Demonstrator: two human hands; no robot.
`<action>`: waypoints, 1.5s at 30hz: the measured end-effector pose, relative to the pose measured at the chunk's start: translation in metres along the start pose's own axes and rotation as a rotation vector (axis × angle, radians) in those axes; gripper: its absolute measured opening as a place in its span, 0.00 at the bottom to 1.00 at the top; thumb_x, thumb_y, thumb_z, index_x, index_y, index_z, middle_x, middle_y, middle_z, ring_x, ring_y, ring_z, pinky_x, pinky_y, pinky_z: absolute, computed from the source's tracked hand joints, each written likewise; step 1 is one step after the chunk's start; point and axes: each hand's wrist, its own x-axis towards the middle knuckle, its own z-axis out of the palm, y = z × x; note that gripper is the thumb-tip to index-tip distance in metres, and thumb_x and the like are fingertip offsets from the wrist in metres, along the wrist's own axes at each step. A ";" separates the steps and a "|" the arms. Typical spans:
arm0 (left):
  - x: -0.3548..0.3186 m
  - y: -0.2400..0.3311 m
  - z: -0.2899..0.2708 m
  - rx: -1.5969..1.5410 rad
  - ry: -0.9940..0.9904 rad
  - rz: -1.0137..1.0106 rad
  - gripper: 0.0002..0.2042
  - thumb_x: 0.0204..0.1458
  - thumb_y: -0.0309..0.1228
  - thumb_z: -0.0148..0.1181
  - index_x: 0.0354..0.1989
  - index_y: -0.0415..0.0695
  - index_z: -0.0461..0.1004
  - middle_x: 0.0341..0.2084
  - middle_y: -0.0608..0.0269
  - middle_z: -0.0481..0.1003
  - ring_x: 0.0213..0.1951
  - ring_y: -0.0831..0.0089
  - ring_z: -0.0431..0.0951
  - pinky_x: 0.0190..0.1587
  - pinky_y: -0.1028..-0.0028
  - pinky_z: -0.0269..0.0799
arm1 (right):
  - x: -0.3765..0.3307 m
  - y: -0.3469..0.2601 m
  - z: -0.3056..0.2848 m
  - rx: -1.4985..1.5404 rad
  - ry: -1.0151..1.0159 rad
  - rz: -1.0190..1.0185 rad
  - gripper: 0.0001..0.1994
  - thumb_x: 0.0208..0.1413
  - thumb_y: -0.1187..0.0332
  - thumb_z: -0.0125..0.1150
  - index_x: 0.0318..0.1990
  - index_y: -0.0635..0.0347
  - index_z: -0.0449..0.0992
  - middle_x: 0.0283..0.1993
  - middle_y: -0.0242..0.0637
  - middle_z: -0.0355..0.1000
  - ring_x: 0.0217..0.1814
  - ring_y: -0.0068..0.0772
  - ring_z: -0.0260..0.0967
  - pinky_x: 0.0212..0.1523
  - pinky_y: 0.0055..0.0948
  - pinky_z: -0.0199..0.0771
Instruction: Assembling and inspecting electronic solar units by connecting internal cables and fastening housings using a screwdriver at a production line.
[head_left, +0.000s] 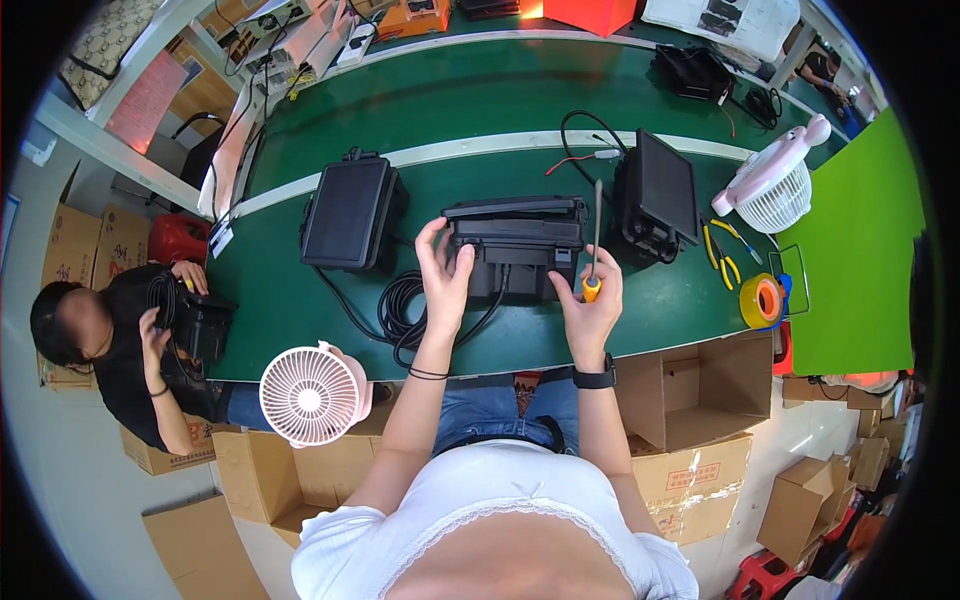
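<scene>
Black plastic box [518, 238] sits near the front edge of the green table [665, 312], left hand [446, 282] clasping its left end, right hand [592, 312] thumbing its right end while gripping a yellow-handled screwdriver [592, 290]. Coiled cable [400, 310] crowds the left; panel-fronted cases [347, 214] [664, 190] flank it. Bare tabletop opens rightward before pliers [716, 252] and tape [752, 302]. The box's underside is hidden; a distant person [822, 68], upper right, is hard to make out.
</scene>
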 end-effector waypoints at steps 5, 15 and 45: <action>0.000 -0.008 -0.005 0.020 0.010 -0.002 0.29 0.58 0.23 0.57 0.67 0.44 0.54 0.66 0.55 0.55 0.68 0.61 0.56 0.69 0.63 0.54 | -0.001 -0.012 -0.003 -0.025 -0.225 0.121 0.19 0.43 0.75 0.76 0.37 0.60 0.69 0.41 0.38 0.76 0.38 0.40 0.72 0.40 0.34 0.72; 0.006 -0.006 -0.001 0.049 -0.011 -0.003 0.29 0.59 0.25 0.55 0.69 0.45 0.54 0.67 0.56 0.56 0.69 0.64 0.54 0.68 0.64 0.53 | 0.025 -0.010 -0.004 0.402 -0.248 0.284 0.12 0.53 0.76 0.69 0.33 0.61 0.66 0.45 0.41 0.80 0.41 0.25 0.74 0.43 0.25 0.72; 0.015 -0.021 0.003 0.074 -0.038 -0.122 0.32 0.64 0.25 0.51 0.75 0.46 0.47 0.73 0.54 0.51 0.72 0.64 0.52 0.70 0.69 0.47 | 0.030 0.038 0.019 0.398 -0.180 0.209 0.18 0.52 0.68 0.73 0.32 0.60 0.62 0.44 0.43 0.74 0.67 0.31 0.65 0.52 0.25 0.66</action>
